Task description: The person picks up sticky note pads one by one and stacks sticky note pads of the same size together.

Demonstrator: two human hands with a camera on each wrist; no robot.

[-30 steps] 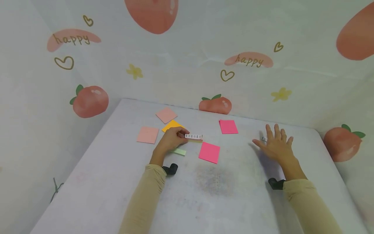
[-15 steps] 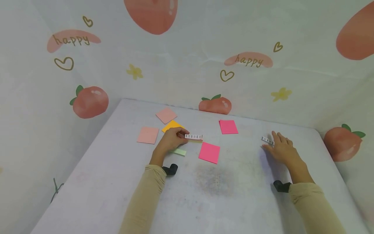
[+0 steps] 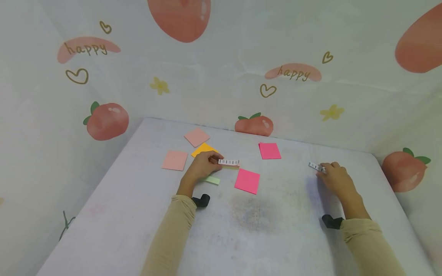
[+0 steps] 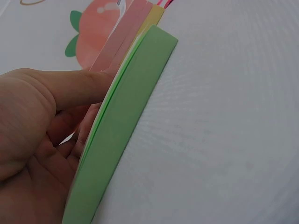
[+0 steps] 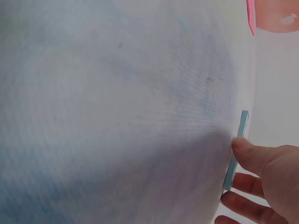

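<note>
— Hands first: where are they?
— Left hand (image 3: 202, 165) grips the sticky-note pad (image 4: 122, 130) at frame centre; right hand (image 3: 334, 177) pinches a blue pad (image 5: 235, 150) on the bench (image 3: 262, 218), right side.
— Next?
— Probably lifting it; needs a firm pinch.

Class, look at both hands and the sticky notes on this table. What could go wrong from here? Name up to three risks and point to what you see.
1. The left hand grips a multicoloured note stack by one edge; loose sheets might fan out or slip.
2. The right hand pinches a thin blue pad standing on edge; it could tip flat or slide away.
3. The left forearm lies near the green note and pink note, so a sweep may shift them.
</note>
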